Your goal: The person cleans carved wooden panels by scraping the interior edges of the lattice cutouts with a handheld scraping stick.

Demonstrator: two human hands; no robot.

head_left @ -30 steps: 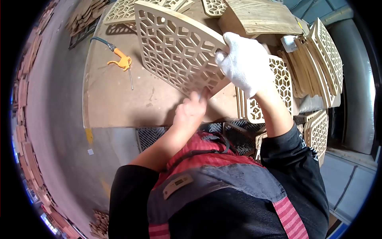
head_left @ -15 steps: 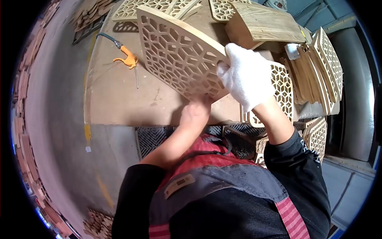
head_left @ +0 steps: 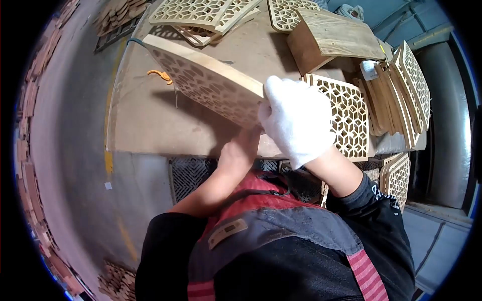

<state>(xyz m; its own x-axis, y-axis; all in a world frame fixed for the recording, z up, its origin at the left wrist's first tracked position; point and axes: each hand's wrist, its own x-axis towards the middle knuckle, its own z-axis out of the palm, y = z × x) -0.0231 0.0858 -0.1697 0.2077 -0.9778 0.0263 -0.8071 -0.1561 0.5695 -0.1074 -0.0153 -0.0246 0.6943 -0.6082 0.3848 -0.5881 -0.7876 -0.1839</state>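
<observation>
A wooden lattice panel point(head_left: 201, 83) is held on edge and tilted above the table, its pale solid rim facing up. My right hand point(head_left: 298, 118), in a white glove, is closed on the panel's near upper corner. Lower down, my bare left hand point(head_left: 240, 150) grips the panel's near bottom corner; its fingertips are partly hidden behind the wood. Just past the panel's left side, an orange air blow gun point(head_left: 160, 76) lies on the table, partly covered by the panel. Right of my glove is a stack of lattice panels point(head_left: 346, 118).
More lattice panels point(head_left: 191, 12) lie at the table's far left, and another point(head_left: 288, 14) at the back. A wooden box point(head_left: 341, 37) stands behind the stack. Upright panels point(head_left: 401, 95) lean at the right. The brown table point(head_left: 135, 125) ends close to my waist.
Both hands have brought the panel left and toward me. It has tipped so its rim shows more and its lattice face less, now covering part of the blow gun.
</observation>
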